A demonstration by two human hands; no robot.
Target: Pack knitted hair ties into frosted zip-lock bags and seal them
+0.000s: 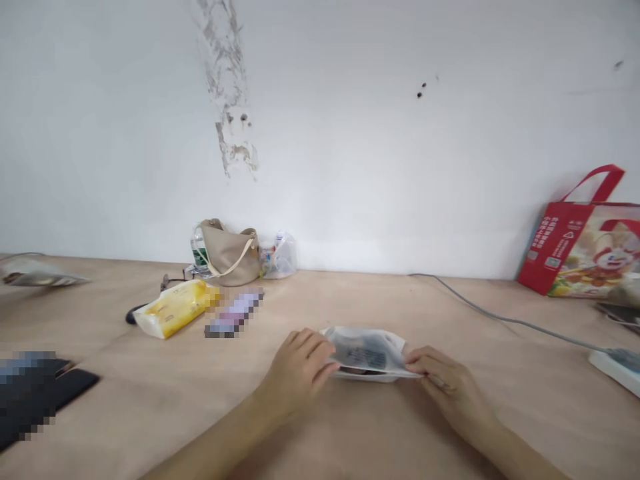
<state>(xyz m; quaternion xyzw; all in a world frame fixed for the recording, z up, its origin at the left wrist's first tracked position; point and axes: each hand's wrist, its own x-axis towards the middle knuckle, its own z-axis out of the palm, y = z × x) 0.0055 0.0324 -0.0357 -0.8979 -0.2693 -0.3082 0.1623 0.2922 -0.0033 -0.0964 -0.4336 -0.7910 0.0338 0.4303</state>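
A translucent plastic bag [367,352] with a dark printed or dark-filled middle lies on a white tray-like backing [363,375] on the table, close to me. My left hand [297,373] grips the bag's left edge, its fingers curled over the plastic. My right hand [445,381] pinches the bag's right corner between thumb and fingers. The bag's contents are too blurred to name.
The light wooden table [320,427] holds a yellow wipes pack [175,308], a blurred packet [234,313], a beige handbag [230,255] and a red shopping bag [565,247] by the wall. A grey cable [505,320] runs to a white power strip [617,370].
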